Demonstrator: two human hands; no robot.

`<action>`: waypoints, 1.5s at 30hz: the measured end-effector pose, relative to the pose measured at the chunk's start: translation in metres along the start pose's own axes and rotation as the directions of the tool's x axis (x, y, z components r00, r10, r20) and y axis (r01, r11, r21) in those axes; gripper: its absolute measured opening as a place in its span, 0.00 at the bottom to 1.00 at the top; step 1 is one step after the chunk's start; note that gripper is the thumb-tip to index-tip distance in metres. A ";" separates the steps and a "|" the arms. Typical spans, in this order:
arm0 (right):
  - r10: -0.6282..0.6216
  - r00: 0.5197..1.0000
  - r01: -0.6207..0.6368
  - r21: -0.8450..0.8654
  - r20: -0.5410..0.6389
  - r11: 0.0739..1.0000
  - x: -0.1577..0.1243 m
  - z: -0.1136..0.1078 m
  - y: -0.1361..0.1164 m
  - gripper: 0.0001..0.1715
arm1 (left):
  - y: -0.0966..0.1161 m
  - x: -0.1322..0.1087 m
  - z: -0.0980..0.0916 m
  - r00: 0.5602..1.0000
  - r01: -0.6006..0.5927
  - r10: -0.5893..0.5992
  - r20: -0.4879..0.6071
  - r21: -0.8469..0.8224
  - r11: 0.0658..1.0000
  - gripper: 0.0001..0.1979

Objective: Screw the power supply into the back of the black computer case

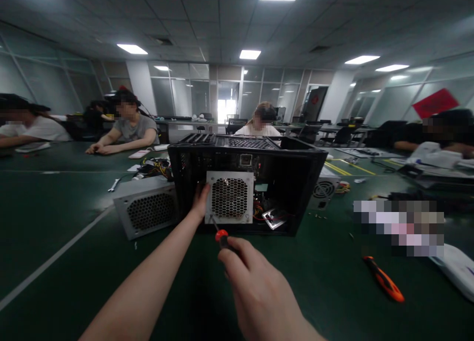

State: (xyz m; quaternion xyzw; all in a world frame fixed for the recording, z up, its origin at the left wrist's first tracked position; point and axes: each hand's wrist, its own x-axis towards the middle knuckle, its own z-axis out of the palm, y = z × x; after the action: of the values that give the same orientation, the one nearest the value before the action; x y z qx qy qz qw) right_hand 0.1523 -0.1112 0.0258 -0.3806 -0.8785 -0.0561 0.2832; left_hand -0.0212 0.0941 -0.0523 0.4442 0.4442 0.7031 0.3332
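Observation:
A black computer case (311, 158) stands on the green table with its open side facing me. At its opening is a silver power supply (230, 222) with a honeycomb grille. My left hand (201, 202) holds the power supply by its left side; most of the fingers are hidden behind it. My right hand (259, 277) grips a screwdriver (222, 236) with a red and black handle. The screwdriver's shaft points up to the lower left corner of the power supply, where its tip appears to touch. A metal bracket-like part (274, 219) and wires lie inside the case.
A second power supply (148, 210) sits left of the case, a third (324, 189) to its right. A wrench (114, 185) lies at left, an orange-handled tool (385, 279) at right. Small screws (320, 216) are scattered right of the case. Other people sit around the table.

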 end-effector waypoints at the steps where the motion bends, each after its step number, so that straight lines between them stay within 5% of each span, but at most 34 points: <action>1: 0.001 1.000 -0.001 -0.004 -0.020 1.000 0.001 0.000 -0.001 0.23 | 0.000 0.000 0.000 1.000 0.011 -0.011 -0.003 0.002 1.000 0.18; 9: -0.015 0.993 0.002 -0.106 -0.121 0.994 0.006 0.002 -0.004 0.18 | 0.004 -0.002 0.000 0.999 0.054 -0.054 -0.002 -0.003 0.999 0.21; 12: 0.042 0.969 -0.090 -0.185 -0.245 0.979 0.008 0.003 0.001 0.09 | 0.005 -0.002 0.002 0.998 0.056 -0.056 -0.002 -0.020 0.998 0.22; 15: 0.103 0.946 -0.166 -0.189 -0.306 0.968 0.004 0.004 0.004 0.13 | 0.005 -0.002 0.003 0.999 0.054 -0.054 0.002 -0.023 0.998 0.23; 21: 0.034 0.991 -0.027 0.061 -0.131 0.998 -0.015 0.013 0.000 0.21 | 0.005 -0.002 0.002 0.998 0.061 -0.061 0.000 -0.010 0.998 0.23; 26: -0.126 0.992 0.127 0.081 -0.015 0.989 -0.011 0.014 0.000 0.22 | 0.006 -0.003 0.001 0.993 0.113 -0.112 -0.018 0.004 0.994 0.25; 33: -0.090 0.970 0.104 0.048 -0.225 0.993 0.002 0.011 0.001 0.14 | 0.008 -0.004 0.000 0.997 0.072 -0.072 0.000 0.013 0.997 0.22; 39: 0.134 0.920 -0.117 0.071 -0.367 0.991 0.005 0.016 0.007 0.08 | 0.003 -0.003 -0.001 0.999 0.050 -0.050 0.012 -0.007 0.999 0.23; 45: 0.016 0.858 0.023 0.069 -0.513 0.997 0.001 0.022 0.014 0.12 | 0.002 -0.002 0.000 0.997 0.078 -0.078 0.013 -0.005 0.997 0.21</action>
State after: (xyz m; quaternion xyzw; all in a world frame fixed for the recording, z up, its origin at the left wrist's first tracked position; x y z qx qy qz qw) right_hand 0.1516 -0.0939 0.0065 -0.3398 -0.7735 -0.1238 0.5205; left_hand -0.0210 0.0914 -0.0516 0.4301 0.4572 0.6880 0.3642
